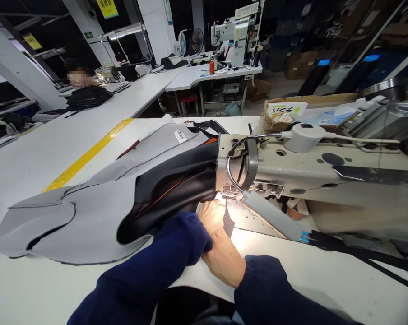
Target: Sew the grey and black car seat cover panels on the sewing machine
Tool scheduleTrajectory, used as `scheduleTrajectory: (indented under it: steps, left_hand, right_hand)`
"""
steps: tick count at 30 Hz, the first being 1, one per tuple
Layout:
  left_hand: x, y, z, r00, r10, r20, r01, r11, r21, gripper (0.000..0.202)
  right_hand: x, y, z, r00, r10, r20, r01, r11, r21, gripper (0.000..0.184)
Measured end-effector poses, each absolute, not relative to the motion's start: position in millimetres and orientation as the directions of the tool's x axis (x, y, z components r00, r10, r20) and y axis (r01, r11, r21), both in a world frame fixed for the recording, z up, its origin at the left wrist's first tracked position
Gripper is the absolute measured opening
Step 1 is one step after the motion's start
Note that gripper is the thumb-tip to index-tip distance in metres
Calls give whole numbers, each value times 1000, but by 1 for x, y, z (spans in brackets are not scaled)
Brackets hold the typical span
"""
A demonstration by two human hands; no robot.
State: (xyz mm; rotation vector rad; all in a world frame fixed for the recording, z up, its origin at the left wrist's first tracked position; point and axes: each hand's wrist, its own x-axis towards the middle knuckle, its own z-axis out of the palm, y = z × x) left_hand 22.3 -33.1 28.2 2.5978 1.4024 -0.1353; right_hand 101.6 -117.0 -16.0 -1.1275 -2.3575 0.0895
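Note:
A large grey and black fabric piece [99, 203] with orange stitching lies across the white table [38, 149], its black part running under the head of a sewing machine [312, 176]. My left hand [210, 215] presses on the black fabric right by the needle area, fingers closed on its edge. My right hand [224, 259] lies just behind it on the lit machine bed, touching a small black fabric strip; its fingers are hidden by the left hand. Both arms wear dark blue sleeves.
A gooseneck lamp [271, 214] lights the needle area. A cardboard box [292, 110] stands behind the machine. Another sewing machine [234, 38] sits on a far table. A person [78, 79] works at the back left. A yellow stripe [89, 155] crosses the table.

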Motion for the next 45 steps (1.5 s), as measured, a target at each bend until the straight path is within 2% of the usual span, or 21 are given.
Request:
scheduleTrajectory:
  steps: [5, 9, 11, 14, 16, 19, 26, 34, 41, 45]
  left_hand:
    - [25, -34, 27, 540, 825, -166, 841, -528, 113, 20]
    - [21, -32, 24, 560, 818, -130, 828, -548, 116, 23]
    - [19, -31, 20, 588, 804, -91, 808, -578, 115, 25]
    - [18, -29, 14, 611, 791, -32, 790, -607, 91, 24]
    - [20, -29, 10, 609, 793, -13, 791, -607, 80, 20]
    - [23, -30, 10, 599, 801, 3, 799, -598, 64, 17]
    - [2, -33, 31, 751, 638, 173, 660, -733, -161, 18]
    - [-11, -24, 28, 828, 560, 28, 558, -818, -138, 21]
    - [-1, -22, 18, 801, 592, 93, 599, -791, -121, 28]
    - [5, -22, 22, 778, 625, 64, 628, -771, -110, 27]
  right_hand:
    - [87, -111, -10, -525, 701, 483, 651, 696, -302, 37]
    - [121, -109, -4, -633, 637, 440, 547, 770, -328, 33]
    - [147, -113, -4, -623, 662, 417, 571, 749, -336, 32]
    - [174, -118, -11, -597, 693, 404, 672, 707, -221, 40]
    - [176, -120, -17, -620, 679, 392, 681, 714, -159, 40]
    - [169, -120, -19, -604, 705, 371, 702, 692, -171, 41]
    - [163, -124, -15, -619, 708, 340, 682, 699, -215, 45]
    - [156, -128, -16, -583, 735, 346, 697, 671, -250, 50]
    - [149, -125, -17, -591, 728, 347, 688, 680, -254, 52]
    - [143, -119, -11, -592, 739, 322, 674, 673, -304, 54]
